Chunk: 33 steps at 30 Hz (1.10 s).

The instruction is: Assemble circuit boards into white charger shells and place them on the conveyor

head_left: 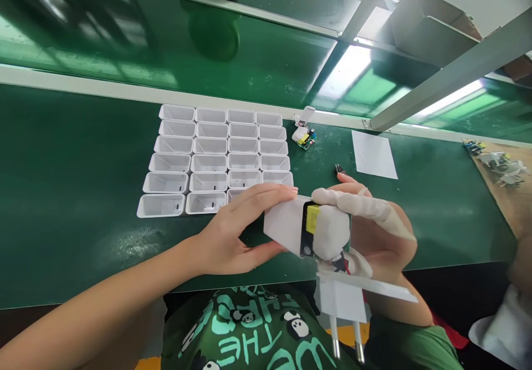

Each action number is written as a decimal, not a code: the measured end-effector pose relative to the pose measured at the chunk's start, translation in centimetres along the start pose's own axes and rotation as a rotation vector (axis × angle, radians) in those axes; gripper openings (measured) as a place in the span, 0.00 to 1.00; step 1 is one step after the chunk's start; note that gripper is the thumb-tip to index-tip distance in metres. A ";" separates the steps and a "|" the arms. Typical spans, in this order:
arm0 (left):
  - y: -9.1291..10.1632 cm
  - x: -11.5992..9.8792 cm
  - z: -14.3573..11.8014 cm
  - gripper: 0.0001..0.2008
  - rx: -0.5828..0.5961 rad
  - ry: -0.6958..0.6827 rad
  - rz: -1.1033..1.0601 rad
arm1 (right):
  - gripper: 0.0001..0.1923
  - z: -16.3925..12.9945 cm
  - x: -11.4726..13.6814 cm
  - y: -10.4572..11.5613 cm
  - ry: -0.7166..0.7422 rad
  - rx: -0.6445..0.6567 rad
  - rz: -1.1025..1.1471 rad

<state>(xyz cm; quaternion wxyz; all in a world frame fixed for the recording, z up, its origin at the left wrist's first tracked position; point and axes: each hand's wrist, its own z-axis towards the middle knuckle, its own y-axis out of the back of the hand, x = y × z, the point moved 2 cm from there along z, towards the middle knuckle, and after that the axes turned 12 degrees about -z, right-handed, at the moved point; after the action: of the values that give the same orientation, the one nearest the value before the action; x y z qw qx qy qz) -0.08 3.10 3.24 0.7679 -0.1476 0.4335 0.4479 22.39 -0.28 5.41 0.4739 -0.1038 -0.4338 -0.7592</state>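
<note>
a person's two bare forearms reach over a dark green surface (83,193). the left hand (233,237) has its grip closed around a white plastic case (282,223), fingers along the far edge, thumb along the near one. the right hand (388,242), with white covers (369,206) on some fingers, grips a circuit board (331,231) bearing a white lump and a yellow block. the board is at the case's right end, in front of the person; how far inside it sits cannot be told. a white plug (343,299) with two metal pins hangs just below the board, pins downward.

behind the left hand stand rows of small white boxes (168,181), four across. to the right of their far rows lies another circuit board (305,137), with a white cover piece (305,116) beside it. farther right is a sheet of white paper (374,154). at the right edge, more boards (505,165) lie on brown board, near another person's blurred arm (522,270).
</note>
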 end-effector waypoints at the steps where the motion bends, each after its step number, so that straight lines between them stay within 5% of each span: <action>1: 0.0 0.0 0.0 0.35 0.000 -0.002 -0.002 | 0.33 0.0 0.0 0.0 -0.001 0.005 -0.009; 8: -0.1 -0.1 -0.2 0.36 0.020 0.026 -0.038 | 0.32 -0.4 0.2 -0.1 0.026 0.020 -0.091; 14: -0.2 -0.4 -0.4 0.36 0.092 0.180 -0.275 | 0.44 0.6 -0.4 0.4 0.017 0.331 0.127; 18: -0.6 -0.3 -0.5 0.42 0.290 0.378 -0.566 | 0.32 0.9 0.6 1.0 0.091 0.443 0.114; 21: -0.4 -0.4 -0.3 0.47 0.361 0.336 -0.568 | 0.27 -0.6 1.9 0.9 0.025 0.358 0.026; 26: -0.1 -1.1 -0.1 0.51 0.261 0.255 -0.299 | 0.28 -5.4 3.1 -2.2 -0.240 0.046 -0.213; 29: -0.7 -1.2 -0.3 0.37 0.188 0.286 -0.009 | 0.28 -7.4 3.4 -4.9 -0.348 -0.086 -0.262; 33: -1.4 -1.1 -0.4 0.12 0.148 0.064 0.339 | 0.31 -8.0 3.9 -6.4 -0.439 -0.109 -0.290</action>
<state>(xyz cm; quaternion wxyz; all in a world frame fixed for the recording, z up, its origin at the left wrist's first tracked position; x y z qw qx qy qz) 0.66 1.47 3.64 0.6760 -0.0296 0.5081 0.5329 17.21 -7.68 -0.77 0.2484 -0.2278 -0.4950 -0.8009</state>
